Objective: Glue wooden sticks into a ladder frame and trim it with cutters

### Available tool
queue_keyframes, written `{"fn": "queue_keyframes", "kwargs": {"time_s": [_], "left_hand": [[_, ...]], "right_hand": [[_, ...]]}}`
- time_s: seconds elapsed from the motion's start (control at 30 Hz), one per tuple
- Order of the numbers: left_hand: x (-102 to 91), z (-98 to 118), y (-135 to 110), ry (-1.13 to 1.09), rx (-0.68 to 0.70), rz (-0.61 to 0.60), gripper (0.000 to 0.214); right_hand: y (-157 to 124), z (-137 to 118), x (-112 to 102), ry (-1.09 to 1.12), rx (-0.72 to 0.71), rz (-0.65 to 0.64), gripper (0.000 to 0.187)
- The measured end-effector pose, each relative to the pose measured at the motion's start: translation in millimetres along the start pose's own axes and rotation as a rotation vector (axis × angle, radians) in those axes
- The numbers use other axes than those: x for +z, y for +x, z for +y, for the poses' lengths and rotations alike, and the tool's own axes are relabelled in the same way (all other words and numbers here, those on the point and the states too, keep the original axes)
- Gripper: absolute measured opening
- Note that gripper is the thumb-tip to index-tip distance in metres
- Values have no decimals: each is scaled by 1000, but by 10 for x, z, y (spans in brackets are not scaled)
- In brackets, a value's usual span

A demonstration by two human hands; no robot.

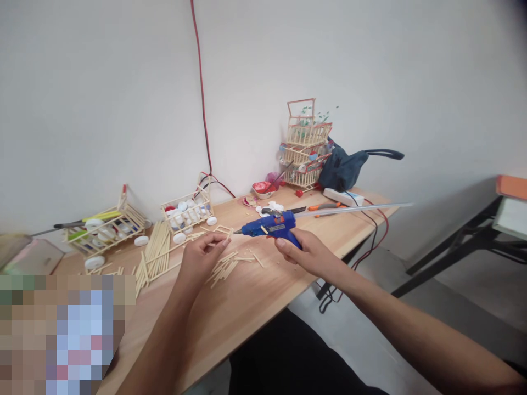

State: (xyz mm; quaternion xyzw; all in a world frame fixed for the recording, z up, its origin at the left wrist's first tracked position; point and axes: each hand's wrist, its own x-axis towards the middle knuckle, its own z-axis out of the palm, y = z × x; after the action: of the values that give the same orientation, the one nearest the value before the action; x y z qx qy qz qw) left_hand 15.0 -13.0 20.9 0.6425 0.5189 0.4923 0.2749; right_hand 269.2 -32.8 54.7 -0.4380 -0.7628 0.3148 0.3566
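My right hand (302, 249) is wrapped round the handle of a blue hot glue gun (269, 224), with a long clear glue stick (354, 209) running out of its back. The gun's nozzle points left, close to the fingertips of my left hand (205, 249). Those fingers pinch a small frame of thin wooden sticks (224, 230); whether the nozzle touches it I cannot tell. Short cut sticks (225, 269) lie on the table just below, between my hands. A pile of long wooden sticks (155, 252) is to the left of my left forearm.
Stick-built carts (187, 213) with white wheels stand at the left and back. A tiered stick rack (304, 156), a dark blue bag (343, 167) and a white power strip (343, 196) are at the back right. Orange-handled pliers (325, 207) lie behind the gun. Cables hang off the table's right edge.
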Motion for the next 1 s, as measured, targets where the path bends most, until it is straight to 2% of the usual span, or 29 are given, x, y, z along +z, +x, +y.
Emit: {"fn": "queue_keyframes", "kwargs": {"time_s": [0.17, 0.33, 0.47, 0.67, 0.8, 1.0], "left_hand": [[7, -2, -11, -3, 55, -40, 25], [-27, 21, 5, -57, 21, 24, 25], [-40, 22, 13, -96, -39, 65, 28], [-50, -15, 4, -120, -75, 100, 30], [-66, -39, 10, -155, -63, 159, 29], [-64, -36, 22, -205, -94, 198, 30]], "right_hand": [[17, 14, 10, -38, 16, 44, 37], [22, 97, -12, -57, 31, 70, 37], [-21, 131, -58, -104, -2, 63, 35], [-69, 221, -128, -329, -119, 23, 31], [-12, 521, -339, -532, -55, 98, 36], [51, 1130, -906, -796, 151, 280, 36]]}}
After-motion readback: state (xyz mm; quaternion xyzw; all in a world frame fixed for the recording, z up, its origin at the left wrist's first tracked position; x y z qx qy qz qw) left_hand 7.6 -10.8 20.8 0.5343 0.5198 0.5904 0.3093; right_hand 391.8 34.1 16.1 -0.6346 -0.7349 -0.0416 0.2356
